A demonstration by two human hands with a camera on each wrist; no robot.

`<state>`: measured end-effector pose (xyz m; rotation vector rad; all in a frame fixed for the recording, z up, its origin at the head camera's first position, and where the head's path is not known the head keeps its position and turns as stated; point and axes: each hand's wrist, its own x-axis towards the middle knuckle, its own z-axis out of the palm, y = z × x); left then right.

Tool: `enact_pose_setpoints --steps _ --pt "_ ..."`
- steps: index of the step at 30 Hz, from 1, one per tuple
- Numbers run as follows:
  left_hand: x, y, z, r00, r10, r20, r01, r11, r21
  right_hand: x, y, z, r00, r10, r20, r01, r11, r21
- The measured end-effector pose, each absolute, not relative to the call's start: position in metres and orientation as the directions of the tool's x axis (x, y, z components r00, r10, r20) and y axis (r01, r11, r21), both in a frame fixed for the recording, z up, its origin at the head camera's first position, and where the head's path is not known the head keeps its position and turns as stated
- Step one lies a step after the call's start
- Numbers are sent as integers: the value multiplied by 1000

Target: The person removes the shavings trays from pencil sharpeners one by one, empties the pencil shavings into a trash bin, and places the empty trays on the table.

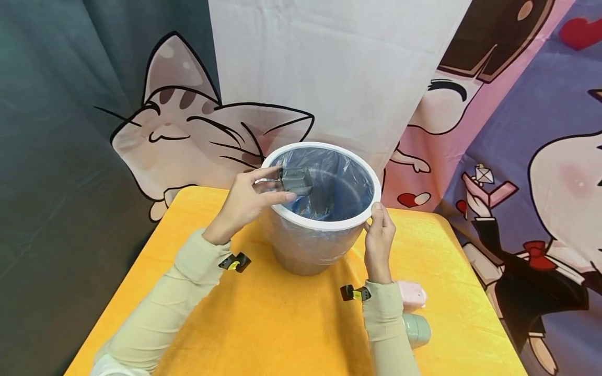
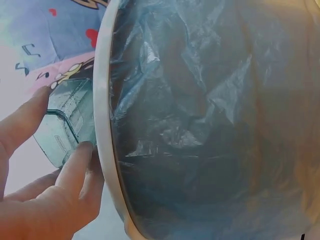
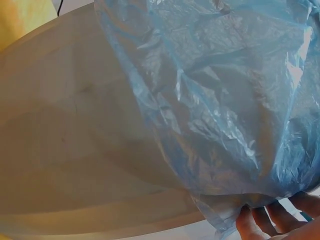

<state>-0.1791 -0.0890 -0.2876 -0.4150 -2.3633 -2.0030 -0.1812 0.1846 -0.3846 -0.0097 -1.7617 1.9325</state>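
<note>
Clear plastic box (image 1: 297,183) in the fingers, at the bin (image 1: 301,258)

The left hand (image 1: 246,196) pinches this greenish box between the thumb and the other fingers; in the head view, the box appears above the left part of the bin's mouth. The right hand (image 1: 380,235) grips the white rim (image 1: 324,225) at the right side, with fingers curled under it, touching the blue bag (image 3: 215,110). The bin stands on a yellow cloth (image 1: 277,324). Beside the right sleeve (image 1: 383,313) lie a pink object (image 1: 413,294) and a green object (image 1: 418,330).
</note>
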Motion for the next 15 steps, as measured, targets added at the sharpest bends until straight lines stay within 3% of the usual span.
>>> enact_pose_setpoints --steps 15 --pt "-176 -102 -287 -966 176 189 210 110 972 -178 185 -383 -879 352 323 -362 -48 -931"
